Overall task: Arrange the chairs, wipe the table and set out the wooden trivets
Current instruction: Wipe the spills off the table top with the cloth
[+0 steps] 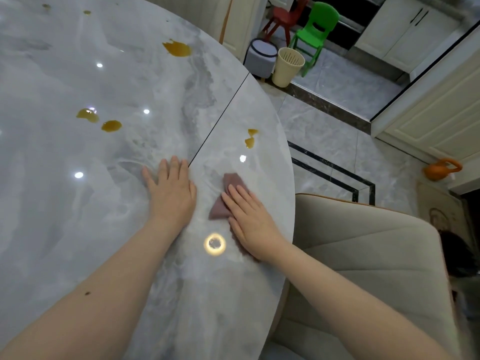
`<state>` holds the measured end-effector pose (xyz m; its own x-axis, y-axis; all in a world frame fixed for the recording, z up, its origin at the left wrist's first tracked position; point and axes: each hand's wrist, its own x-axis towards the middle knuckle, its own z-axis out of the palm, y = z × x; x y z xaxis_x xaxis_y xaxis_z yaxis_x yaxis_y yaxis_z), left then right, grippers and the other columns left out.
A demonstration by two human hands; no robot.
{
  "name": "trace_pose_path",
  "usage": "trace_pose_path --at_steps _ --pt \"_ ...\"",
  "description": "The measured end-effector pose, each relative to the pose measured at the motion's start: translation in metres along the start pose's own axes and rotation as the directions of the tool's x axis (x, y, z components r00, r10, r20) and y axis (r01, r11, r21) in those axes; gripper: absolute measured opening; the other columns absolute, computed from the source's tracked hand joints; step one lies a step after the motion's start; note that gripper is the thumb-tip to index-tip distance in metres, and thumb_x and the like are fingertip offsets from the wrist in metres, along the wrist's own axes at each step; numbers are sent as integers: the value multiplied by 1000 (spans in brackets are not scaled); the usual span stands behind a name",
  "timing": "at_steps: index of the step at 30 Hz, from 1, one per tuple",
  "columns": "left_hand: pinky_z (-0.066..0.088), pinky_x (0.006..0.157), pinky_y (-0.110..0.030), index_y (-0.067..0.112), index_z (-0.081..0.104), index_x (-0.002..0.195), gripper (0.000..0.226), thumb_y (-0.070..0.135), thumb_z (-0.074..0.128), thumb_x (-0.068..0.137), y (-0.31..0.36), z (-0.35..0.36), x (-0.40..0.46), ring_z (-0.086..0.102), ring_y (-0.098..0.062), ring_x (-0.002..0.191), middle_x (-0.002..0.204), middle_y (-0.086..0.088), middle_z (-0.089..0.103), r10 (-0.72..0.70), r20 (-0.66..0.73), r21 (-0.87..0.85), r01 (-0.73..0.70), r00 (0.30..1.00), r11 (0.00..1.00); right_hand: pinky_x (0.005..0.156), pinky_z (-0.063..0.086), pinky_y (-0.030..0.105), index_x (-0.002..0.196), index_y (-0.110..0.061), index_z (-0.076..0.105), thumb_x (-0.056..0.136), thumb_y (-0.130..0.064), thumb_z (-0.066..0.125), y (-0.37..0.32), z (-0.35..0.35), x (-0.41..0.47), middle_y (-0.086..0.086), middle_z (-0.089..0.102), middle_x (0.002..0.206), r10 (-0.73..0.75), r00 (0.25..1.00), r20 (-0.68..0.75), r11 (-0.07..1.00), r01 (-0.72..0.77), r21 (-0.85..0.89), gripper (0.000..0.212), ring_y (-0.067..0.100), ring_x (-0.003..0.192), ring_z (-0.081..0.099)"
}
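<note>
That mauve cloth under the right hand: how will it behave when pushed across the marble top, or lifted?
Likely floppy: the mauve cloth lies folded flat, creased, under the right hand. It probably slides easily, since the table looks glossy with sharp light reflections. Pushed into the yellow-brown spills, it may smear before soaking them up. Lifted, it should droop.

The one camera sits on my head, looking forward and steeply down over the table (109,178), close above my forearms, with the floor (324,131) beyond its edge.
</note>
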<state>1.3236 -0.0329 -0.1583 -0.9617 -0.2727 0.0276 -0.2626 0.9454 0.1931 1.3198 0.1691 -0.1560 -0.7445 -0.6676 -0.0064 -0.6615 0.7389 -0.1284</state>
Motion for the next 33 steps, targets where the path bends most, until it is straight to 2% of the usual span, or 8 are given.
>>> trace_pose_path --at_steps 3,7,14,18,21,25,29,33 --pt "12 108 -66 6 53 118 39 20 31 89 16 -12 18 46 -35 114 117 -17 52 -31 24 30 31 999 999 119 2 29 148 -13 29 97 -38 19 32 -7 -4 7 24 156 55 998 30 998 -56 21 58 23 146 18" --pt "1 114 -55 10 30 146 48 26 29 100 33 0 49 20 -31 142 153 -12 26 48 7 -66 -48 999 997 119 -3 31 151 -11 16 87 -45 -3 67 -7 39 10 11 159 340 940 -21 940 -340 -2 75 24 148 5" --pt "0 117 -50 16 20 150 52 31 26 100 36 22 68 9 -23 146 158 -4 16 -17 -39 -109 12 999 994 120 0 38 151 -6 15 102 -32 23 106 -6 125 15 11 158 504 859 -89 856 -510 -79 55 29 147 6" --pt "0 117 -49 17 21 150 51 31 25 100 36 22 69 10 -22 146 158 -3 17 -20 -56 -112 14 998 994 118 -3 32 151 -12 18 102 -29 28 108 -11 169 9 10 160 382 923 -57 924 -382 5 53 23 148 4" --pt "3 116 -50 16 26 148 55 33 14 97 35 23 68 15 -23 146 156 -4 23 -24 -59 -89 19 998 996 119 6 35 147 -11 32 98 -30 29 94 -9 152 11 25 156 101 995 -12 994 -100 51 52 27 145 19" --pt "8 116 -51 15 30 147 65 36 5 91 35 21 69 21 -24 144 155 -5 27 -16 -52 -83 12 998 996 119 10 30 145 -13 37 97 -30 33 104 -16 87 6 31 153 -191 980 52 979 186 88 51 19 143 22" --pt "8 116 -52 14 29 148 64 35 4 92 36 21 68 19 -24 145 155 -5 26 -14 -42 -70 11 999 998 119 13 35 144 -8 37 96 -34 28 149 -24 112 14 31 152 -1 1000 -12 996 2 86 55 29 144 23" --pt "11 116 -52 14 30 147 64 34 5 92 35 21 69 21 -24 144 155 -6 27 -17 -41 -66 14 999 998 119 4 32 149 -15 26 101 -27 33 137 -14 179 7 19 158 201 979 -46 979 -199 42 50 22 147 12"
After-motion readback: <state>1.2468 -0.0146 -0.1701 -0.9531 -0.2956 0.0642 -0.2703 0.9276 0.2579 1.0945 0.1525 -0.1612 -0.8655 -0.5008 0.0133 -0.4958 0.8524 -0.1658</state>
